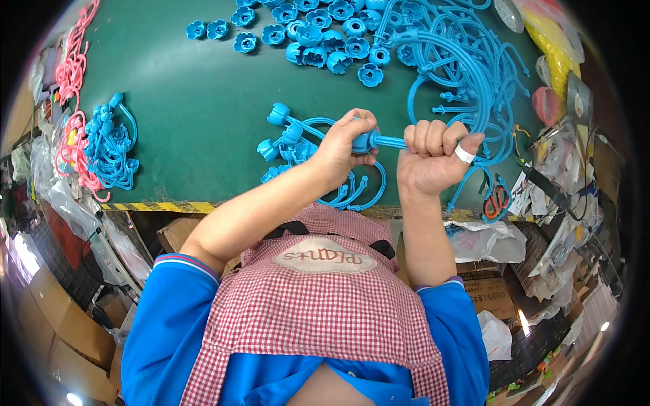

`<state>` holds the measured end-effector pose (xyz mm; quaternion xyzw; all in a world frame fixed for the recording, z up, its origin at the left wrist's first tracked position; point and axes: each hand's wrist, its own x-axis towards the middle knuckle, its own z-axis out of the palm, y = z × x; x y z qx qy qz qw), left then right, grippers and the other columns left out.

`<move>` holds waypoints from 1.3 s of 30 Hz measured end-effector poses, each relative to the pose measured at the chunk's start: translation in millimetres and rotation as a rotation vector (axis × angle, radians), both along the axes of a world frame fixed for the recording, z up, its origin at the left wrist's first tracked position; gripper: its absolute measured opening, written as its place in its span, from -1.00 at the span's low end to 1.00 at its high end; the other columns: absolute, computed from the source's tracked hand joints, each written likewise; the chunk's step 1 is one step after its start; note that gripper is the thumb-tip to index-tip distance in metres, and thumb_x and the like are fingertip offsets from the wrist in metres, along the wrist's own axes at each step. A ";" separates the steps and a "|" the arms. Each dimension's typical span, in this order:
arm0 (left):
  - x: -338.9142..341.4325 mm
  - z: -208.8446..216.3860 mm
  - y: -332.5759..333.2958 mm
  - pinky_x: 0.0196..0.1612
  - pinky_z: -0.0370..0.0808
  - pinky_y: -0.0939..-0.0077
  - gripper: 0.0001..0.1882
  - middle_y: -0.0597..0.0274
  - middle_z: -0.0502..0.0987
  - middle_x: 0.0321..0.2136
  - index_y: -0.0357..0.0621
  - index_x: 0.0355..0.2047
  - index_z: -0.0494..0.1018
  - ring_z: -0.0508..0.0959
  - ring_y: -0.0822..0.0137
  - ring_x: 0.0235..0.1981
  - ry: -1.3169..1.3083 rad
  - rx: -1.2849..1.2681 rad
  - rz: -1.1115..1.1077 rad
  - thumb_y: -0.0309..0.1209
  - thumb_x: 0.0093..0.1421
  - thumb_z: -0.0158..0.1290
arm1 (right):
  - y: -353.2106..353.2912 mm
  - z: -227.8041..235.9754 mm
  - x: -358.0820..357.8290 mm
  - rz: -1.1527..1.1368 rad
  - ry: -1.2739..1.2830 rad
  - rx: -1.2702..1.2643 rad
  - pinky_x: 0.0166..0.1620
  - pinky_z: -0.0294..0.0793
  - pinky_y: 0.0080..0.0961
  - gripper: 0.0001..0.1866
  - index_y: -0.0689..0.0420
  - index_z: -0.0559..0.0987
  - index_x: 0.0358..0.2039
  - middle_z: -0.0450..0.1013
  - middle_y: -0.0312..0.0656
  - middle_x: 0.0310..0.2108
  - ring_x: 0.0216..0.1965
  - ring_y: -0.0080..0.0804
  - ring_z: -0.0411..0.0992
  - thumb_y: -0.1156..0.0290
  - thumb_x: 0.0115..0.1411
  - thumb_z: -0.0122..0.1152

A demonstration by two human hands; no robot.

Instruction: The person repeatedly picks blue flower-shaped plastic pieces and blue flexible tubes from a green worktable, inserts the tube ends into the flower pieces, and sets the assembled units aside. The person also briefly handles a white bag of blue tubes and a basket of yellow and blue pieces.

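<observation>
Above the near edge of the table, my left hand point(347, 143) pinches a blue flower-shaped cup point(363, 143), partly hidden by its fingers. Blue flexible cords point(391, 141) run from that cup into my right hand point(430, 152), which is closed in a fist around them. White tape is wrapped round my right thumb. From the fist the cords curve up and away in a thick bend. Beside my left wrist lies a small cluster of blue cords with flower cups point(291, 139) on their ends.
Loose blue flower cups point(327, 39) spread over the far side of the green table point(189, 135). A tangle of blue cords point(497, 81) lies at right, with orange-handled scissors point(496, 201) near the edge. At left are a blue bundle point(112, 149) and pink cords point(73, 68).
</observation>
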<state>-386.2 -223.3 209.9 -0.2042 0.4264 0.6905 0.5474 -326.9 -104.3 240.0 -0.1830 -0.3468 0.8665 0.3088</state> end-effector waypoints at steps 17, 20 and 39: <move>23.3 16.8 -33.8 -0.61 0.21 0.63 -0.86 0.29 0.41 -0.43 -0.02 -0.35 0.33 0.35 0.47 -0.59 0.176 -0.201 0.338 -0.27 0.22 -0.02 | -51.2 -4.0 -13.5 0.052 -0.126 -0.315 -0.55 -0.05 -0.50 -0.40 -0.01 0.03 -0.67 -0.12 -0.42 -0.76 -0.69 -0.56 -0.15 -0.21 0.30 -0.28; -8.7 12.9 -66.4 -0.60 0.35 0.58 -0.86 0.35 0.43 -0.46 -0.02 -0.33 0.37 0.40 0.50 -0.57 0.431 -0.283 -0.013 -0.28 0.21 0.03 | -42.8 -17.5 -16.0 0.120 -0.079 -0.276 -0.21 0.24 -0.39 -0.43 0.09 0.33 -0.41 0.25 -0.26 -0.47 -0.39 -0.41 0.21 -0.22 0.28 -0.26; -113.8 -105.0 -60.2 -0.14 0.53 0.31 -0.60 0.17 0.39 -0.13 -0.03 -0.09 0.39 0.46 0.11 -0.15 1.349 -0.928 -0.739 -0.24 0.03 0.05 | 52.4 -29.1 52.8 0.056 -0.876 0.539 -0.58 0.04 -0.71 -0.69 0.23 0.59 -0.10 0.30 -0.42 -0.63 -0.63 -0.74 0.12 0.31 0.26 0.09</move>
